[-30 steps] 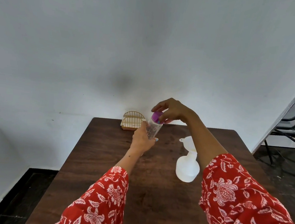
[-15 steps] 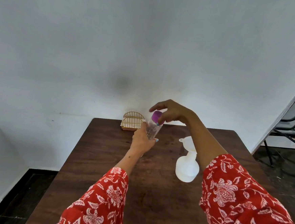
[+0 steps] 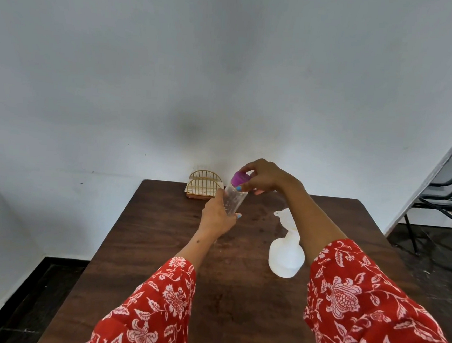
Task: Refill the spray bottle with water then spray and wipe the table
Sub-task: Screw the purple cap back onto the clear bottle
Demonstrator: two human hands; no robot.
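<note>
We see a dark brown wooden table [image 3: 159,247] against a wall. A white bottle with a funnel [image 3: 286,253] stands on it, and a gold wire holder [image 3: 203,187] sits at its far edge.

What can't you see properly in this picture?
Head view, the only one:
- Clear bottle: lower part hidden by the left hand.
- Purple cap: partly covered by the right hand.
- White bottle with funnel: water level unreadable.
- Chair: cut off by the right edge.

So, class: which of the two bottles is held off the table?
The clear bottle with the purple cap, gripped by both hands; the white bottle stands on the table.
</note>
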